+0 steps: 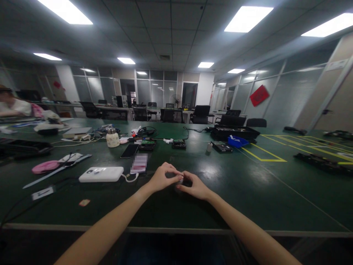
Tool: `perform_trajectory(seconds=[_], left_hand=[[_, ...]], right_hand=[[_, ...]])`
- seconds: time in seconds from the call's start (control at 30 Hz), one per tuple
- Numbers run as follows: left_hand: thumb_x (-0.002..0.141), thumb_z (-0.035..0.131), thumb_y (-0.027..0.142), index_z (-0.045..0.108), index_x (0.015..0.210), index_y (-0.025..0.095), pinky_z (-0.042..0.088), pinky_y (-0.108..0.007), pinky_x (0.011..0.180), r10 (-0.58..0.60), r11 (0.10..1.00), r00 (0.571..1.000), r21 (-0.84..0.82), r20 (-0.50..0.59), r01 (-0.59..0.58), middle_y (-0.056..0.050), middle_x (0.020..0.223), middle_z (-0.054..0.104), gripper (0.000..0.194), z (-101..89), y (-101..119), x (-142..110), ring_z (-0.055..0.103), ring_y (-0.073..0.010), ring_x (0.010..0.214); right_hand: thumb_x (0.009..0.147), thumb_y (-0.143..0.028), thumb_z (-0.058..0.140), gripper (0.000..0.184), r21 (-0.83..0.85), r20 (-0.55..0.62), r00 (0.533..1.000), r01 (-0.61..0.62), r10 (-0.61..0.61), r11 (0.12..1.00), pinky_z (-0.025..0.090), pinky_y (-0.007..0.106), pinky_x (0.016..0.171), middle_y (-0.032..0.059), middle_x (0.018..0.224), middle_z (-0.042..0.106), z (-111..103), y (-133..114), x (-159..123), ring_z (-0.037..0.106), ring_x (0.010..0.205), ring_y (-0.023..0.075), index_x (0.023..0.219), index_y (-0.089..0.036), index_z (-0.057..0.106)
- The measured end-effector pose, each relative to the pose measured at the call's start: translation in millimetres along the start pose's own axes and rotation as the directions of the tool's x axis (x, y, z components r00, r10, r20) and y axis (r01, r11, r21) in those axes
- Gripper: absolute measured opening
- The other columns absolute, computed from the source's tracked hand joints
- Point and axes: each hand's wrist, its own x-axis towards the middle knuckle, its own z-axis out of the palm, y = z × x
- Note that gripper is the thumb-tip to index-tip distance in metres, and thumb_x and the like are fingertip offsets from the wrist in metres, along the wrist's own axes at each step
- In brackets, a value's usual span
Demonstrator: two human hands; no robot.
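The left hand [162, 178] and right hand [197, 187] grasp a small part [180, 178] between their fingers, low over the desk [154, 213], near its front edge. The fingers largely hide the part; its shape and any gap beneath cannot be told. Hazard: uneven finger pressure could tilt the part or let it slip. Hazard: a leftward sweep of the left hand could snag the white cable [131, 180] and drag the power bank [101, 174].
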Motion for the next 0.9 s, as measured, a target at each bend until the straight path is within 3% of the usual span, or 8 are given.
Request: perform_trajectory(seconds=[0.2,0.33,0.5,0.9], left_hand=[[0.075,0.066,0.035,0.075,0.086,0.021,0.038,-0.028,0.069,-0.063,0.997,0.998,-0.038,-0.005,0.063,-0.004,0.080,0.067,0.019,6.4,-3.4,2.3,0.053,-0.0188,0.081],[0.072,0.068,0.036,0.075,0.087,0.021,0.037,-0.027,0.065,-0.127,0.973,0.991,-0.188,0.032,0.130,-0.005,0.083,0.065,0.022,9.6,-12.1,4.1,0.053,-0.0182,0.079],[0.068,0.072,0.038,0.075,0.089,0.020,0.042,-0.030,0.077,-0.214,0.852,0.974,-0.472,0.080,0.226,-0.006,0.087,0.062,0.028,16.6,-23.5,1.8,0.057,-0.0195,0.086],[0.066,0.074,0.039,0.076,0.083,0.017,0.040,-0.034,0.087,-0.263,0.740,0.957,-0.610,0.125,0.283,-0.007,0.092,0.064,0.028,17.7,-18.4,0.8,0.056,-0.0219,0.095]], right_hand=[[0.076,-0.035,0.067,0.032,-0.059,-0.004,1.000,-0.009,0.009,0.998,0.047,0.035,0.080,0.0049,0.095,0.062,0.0,0.6,0.5,0.058,0.087,0.0198,0.100,-0.016,0.059],[0.076,-0.034,0.066,0.035,-0.047,0.000,1.000,0.000,0.000,0.999,0.047,0.035,0.081,0.0062,0.099,0.062,0.9,1.6,0.9,0.059,0.089,0.0202,0.105,-0.015,0.058],[0.076,-0.032,0.066,0.039,-0.039,0.001,1.000,0.008,-0.008,0.999,0.047,0.036,0.084,0.0068,0.104,0.063,1.0,2.4,0.7,0.059,0.092,0.0204,0.111,-0.017,0.058],[0.076,-0.032,0.067,0.039,-0.020,-0.004,1.000,-0.005,0.005,1.000,0.046,0.039,0.090,0.0071,0.108,0.063,-0.1,-0.6,0.0,0.059,0.096,0.0211,0.111,-0.017,0.058]])
